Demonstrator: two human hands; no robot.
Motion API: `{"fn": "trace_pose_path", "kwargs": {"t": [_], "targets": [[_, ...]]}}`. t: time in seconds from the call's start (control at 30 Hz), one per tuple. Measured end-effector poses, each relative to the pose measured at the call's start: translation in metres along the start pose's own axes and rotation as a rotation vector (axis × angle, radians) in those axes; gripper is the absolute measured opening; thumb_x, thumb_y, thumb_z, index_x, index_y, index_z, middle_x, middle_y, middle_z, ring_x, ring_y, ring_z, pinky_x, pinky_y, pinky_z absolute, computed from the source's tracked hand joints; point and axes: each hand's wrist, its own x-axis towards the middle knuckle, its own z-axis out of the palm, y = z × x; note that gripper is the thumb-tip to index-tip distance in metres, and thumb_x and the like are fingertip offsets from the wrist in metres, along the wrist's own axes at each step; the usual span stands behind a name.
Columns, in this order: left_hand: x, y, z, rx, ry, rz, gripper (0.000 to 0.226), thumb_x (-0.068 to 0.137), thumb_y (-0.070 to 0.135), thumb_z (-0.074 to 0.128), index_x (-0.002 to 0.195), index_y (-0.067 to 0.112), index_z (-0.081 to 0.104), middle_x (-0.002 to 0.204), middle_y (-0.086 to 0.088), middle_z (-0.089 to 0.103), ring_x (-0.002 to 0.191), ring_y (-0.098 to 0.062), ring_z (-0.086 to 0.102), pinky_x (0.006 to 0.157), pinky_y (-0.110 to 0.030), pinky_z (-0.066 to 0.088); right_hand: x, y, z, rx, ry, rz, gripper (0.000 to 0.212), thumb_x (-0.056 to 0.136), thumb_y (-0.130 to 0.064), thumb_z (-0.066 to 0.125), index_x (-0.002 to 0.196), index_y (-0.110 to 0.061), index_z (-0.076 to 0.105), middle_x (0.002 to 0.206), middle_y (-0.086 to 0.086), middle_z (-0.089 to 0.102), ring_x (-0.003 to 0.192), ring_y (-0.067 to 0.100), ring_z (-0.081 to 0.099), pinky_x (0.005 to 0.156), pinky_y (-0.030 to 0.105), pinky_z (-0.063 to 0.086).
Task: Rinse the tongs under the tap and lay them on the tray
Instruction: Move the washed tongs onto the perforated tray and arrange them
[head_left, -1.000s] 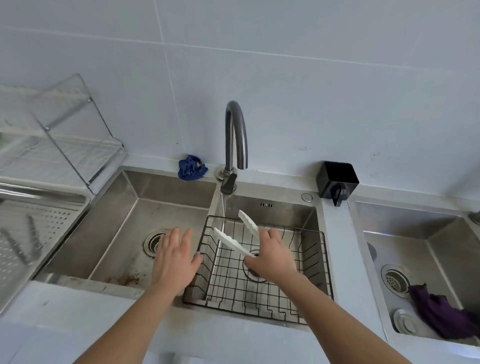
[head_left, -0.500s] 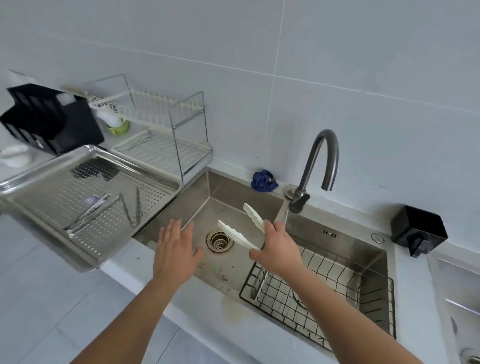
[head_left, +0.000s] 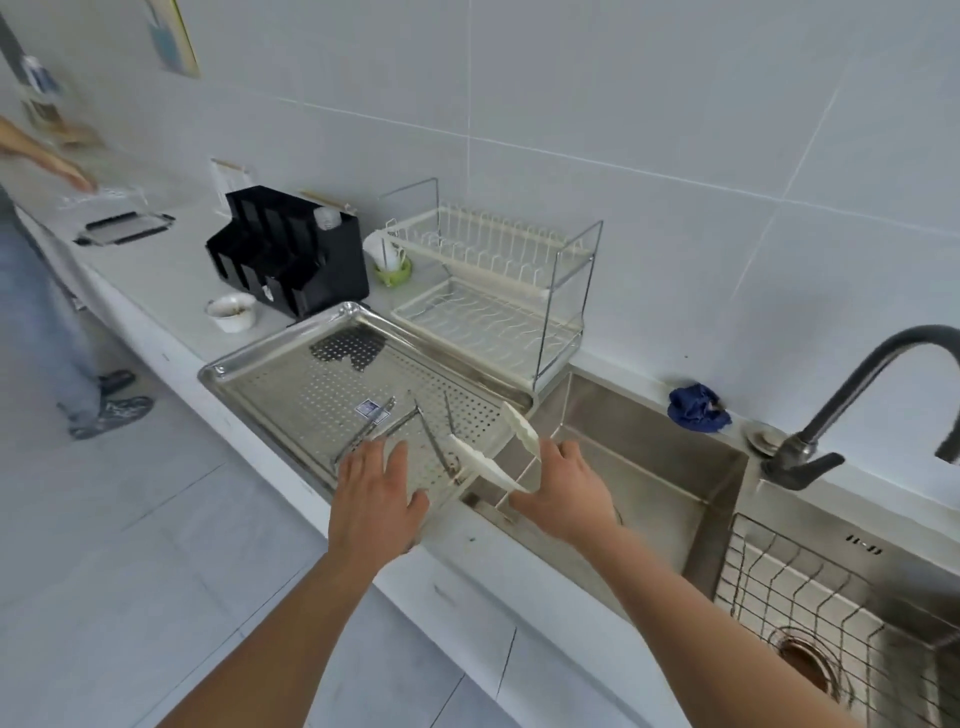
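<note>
R hand (head_left: 563, 491) was closed round the hinge end of the white tongs (head_left: 498, 452), thumb on the near side, fingers wrapped over the top. The tongs' two arms stood spread apart in a V, pointing up and away from the hand to the L; the nearer arm reached over the R edge of the perforated steel tray (head_left: 291, 379), the farther arm hung above the tray's R corner. Couldn't tell whether either tip touched the tray.

L hand (head_left: 376, 499) was open, palm down, fingers spread and slightly fanned, holding nothing. It hovered over the tray's near R corner, w/ fingertips above several thin metal utensils (head_left: 389, 423) lying on the tray; contact w/ them or w/ the tray couldn't be made out. The hands were close, L just beside the tongs' nearer arm.

Beyond the L hand, past the tray: a black organiser (head_left: 291, 249), a small white bowl (head_left: 231, 312) and a wire dish rack (head_left: 498, 291) on the counter (head_left: 156, 280). Below and to the R of the R hand lay the steel sink basin (head_left: 649, 467); farther R, the dark tap (head_left: 852, 405) and a wire basket (head_left: 810, 592) in the next basin. A blue cloth (head_left: 696, 408) sat behind the R hand by the wall. Another person (head_left: 47, 291) stood far L.
</note>
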Motion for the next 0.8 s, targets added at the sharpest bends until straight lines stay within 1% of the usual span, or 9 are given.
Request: {"fn": "trace_pose_path", "kwargs": {"t": [0.07,0.17,0.27,0.37,0.47,0.6,0.7,0.77,0.8], "targets": [[0.005,-0.023,-0.002,-0.004,-0.013,-0.002,0.068,0.089,0.039,0.062,0.146,0.007,0.045,0.148,-0.024,0.044,0.140,-0.041,0.037,0.120,-0.053,0.025,0.008,-0.023,0.011,0.006,-0.014,0.000,0.080,0.079,-0.062,0.067,0.139,-0.017,0.039,0.125,0.004,0.045,0.093,0.024,0.055,0.069,0.036,0.050],[0.016,-0.053,0.001,-0.022,-0.035,-0.008,0.068,0.091,0.039,0.059,0.148,0.007,0.042,0.151,-0.023,0.041,0.143,-0.040,0.034,0.121,-0.053,0.023,0.022,-0.048,0.026,0.013,-0.049,0.004,0.078,0.080,-0.057,0.066,0.140,-0.018,0.036,0.128,0.004,0.044,0.098,0.024,0.056,0.073,0.039,0.055],[0.030,-0.080,0.007,-0.021,-0.055,-0.015,0.068,0.091,0.039,0.060,0.148,0.006,0.043,0.151,-0.024,0.041,0.144,-0.041,0.033,0.121,-0.054,0.023,0.042,-0.069,0.040,0.013,-0.083,0.019,0.078,0.081,-0.055,0.068,0.141,-0.019,0.034,0.133,0.005,0.042,0.103,0.025,0.058,0.071,0.036,0.052],[0.047,-0.106,0.019,-0.012,-0.085,-0.030,0.067,0.092,0.039,0.060,0.148,0.006,0.043,0.152,-0.024,0.040,0.144,-0.041,0.032,0.120,-0.054,0.023,0.070,-0.085,0.052,0.005,-0.120,0.021,0.071,0.081,-0.054,0.069,0.134,-0.018,0.038,0.124,0.004,0.042,0.098,0.023,0.055,0.075,0.037,0.054],[0.072,-0.133,0.032,0.010,-0.112,-0.052,0.067,0.093,0.039,0.059,0.149,0.007,0.042,0.154,-0.024,0.038,0.145,-0.041,0.031,0.120,-0.054,0.022,0.107,-0.101,0.067,-0.005,-0.133,0.020,0.065,0.081,-0.054,0.067,0.128,-0.017,0.041,0.113,0.001,0.038,0.092,0.022,0.052,0.072,0.035,0.052],[0.115,-0.162,0.046,0.027,-0.150,-0.092,0.069,0.096,0.045,0.051,0.154,0.011,0.034,0.158,-0.021,0.032,0.148,-0.038,0.024,0.123,-0.051,0.016,0.160,-0.126,0.090,0.010,-0.154,-0.001,0.069,0.081,-0.056,0.066,0.131,-0.016,0.039,0.122,0.005,0.043,0.089,0.022,0.055,0.066,0.033,0.051],[0.144,-0.182,0.053,0.022,-0.175,-0.119,0.069,0.096,0.044,0.049,0.154,0.011,0.033,0.159,-0.021,0.030,0.149,-0.037,0.022,0.124,-0.050,0.013,0.190,-0.147,0.104,0.016,-0.181,-0.004,0.065,0.081,-0.056,0.067,0.127,-0.016,0.042,0.123,0.006,0.045,0.094,0.022,0.056,0.071,0.036,0.057],[0.160,-0.193,0.057,0.024,-0.196,-0.134,0.067,0.097,0.043,0.048,0.154,0.011,0.033,0.157,-0.020,0.034,0.148,-0.036,0.026,0.124,-0.049,0.014,0.206,-0.159,0.112,0.017,-0.201,0.013,0.066,0.082,-0.055,0.067,0.128,-0.015,0.043,0.125,0.006,0.045,0.097,0.022,0.056,0.075,0.038,0.059],[0.168,-0.198,0.059,0.008,-0.209,-0.144,0.065,0.097,0.043,0.048,0.152,0.011,0.036,0.153,-0.020,0.040,0.144,-0.036,0.032,0.122,-0.047,0.018,0.215,-0.165,0.116,0.018,-0.209,0.026,0.066,0.082,-0.055,0.066,0.128,-0.014,0.043,0.126,0.007,0.045,0.095,0.022,0.056,0.073,0.036,0.058]]}}
